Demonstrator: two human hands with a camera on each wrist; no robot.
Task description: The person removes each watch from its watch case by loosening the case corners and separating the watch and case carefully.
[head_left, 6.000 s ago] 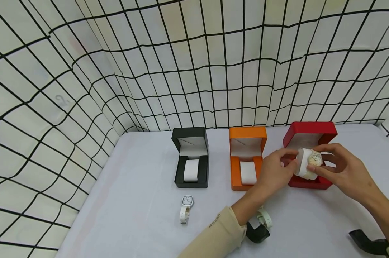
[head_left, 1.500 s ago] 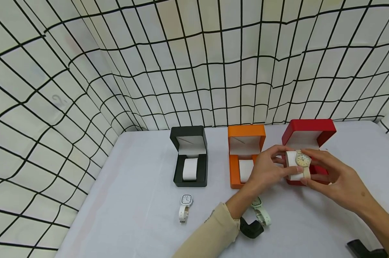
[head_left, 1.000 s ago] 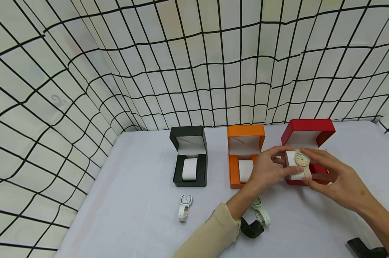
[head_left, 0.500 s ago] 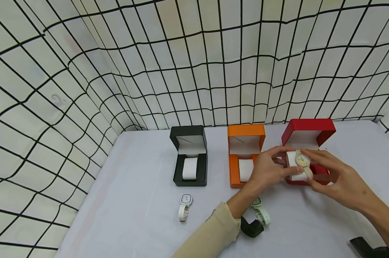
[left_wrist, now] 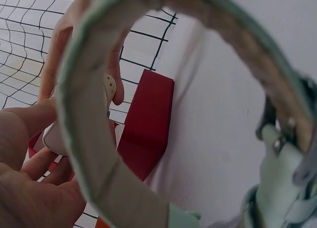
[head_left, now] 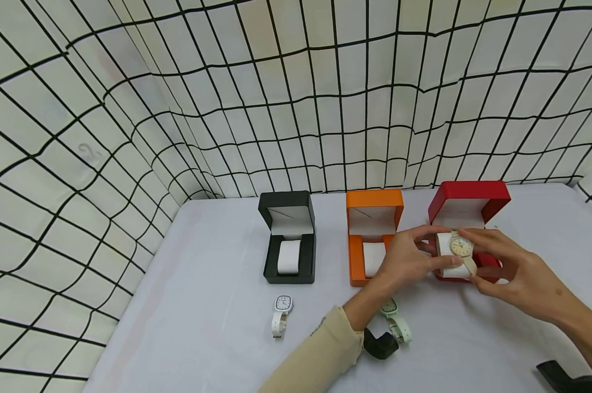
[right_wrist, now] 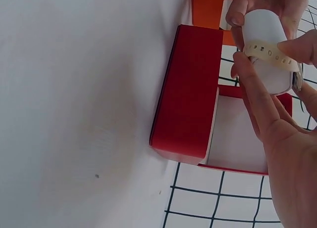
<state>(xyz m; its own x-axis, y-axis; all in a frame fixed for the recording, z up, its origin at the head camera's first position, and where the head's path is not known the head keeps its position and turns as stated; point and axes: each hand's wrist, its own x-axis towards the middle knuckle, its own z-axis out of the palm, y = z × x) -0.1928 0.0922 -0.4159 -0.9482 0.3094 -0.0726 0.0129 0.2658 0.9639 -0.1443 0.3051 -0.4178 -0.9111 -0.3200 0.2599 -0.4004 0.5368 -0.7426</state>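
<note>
Over the open red box [head_left: 470,196], both hands hold a white watch pillow [head_left: 444,246] with a cream wristwatch [head_left: 461,246] round it. My left hand [head_left: 410,255] grips the pillow's left end, thumb by the dial. My right hand [head_left: 519,267] pinches the lower strap end, which angles away from the pillow, and its fingers lie at the upper strap. In the right wrist view the holed cream strap [right_wrist: 270,52] crosses the pillow between finger and thumb. The left wrist view shows the strap tip [left_wrist: 110,85] by the right hand's finger; much else there is hidden.
Open black [head_left: 289,273] and orange boxes [head_left: 357,267] stand left of the red one, each with a white pillow. A white watch [head_left: 282,315] and a mint-green watch [head_left: 398,325] lie in front on the white cloth [head_left: 202,305]. Black grid netting [head_left: 345,103] surrounds the table.
Since six seconds ago the pillow has come slightly left and turned, dial more towards me. Over the last second and a half the lower strap end has swung rightward with my right thumb.
</note>
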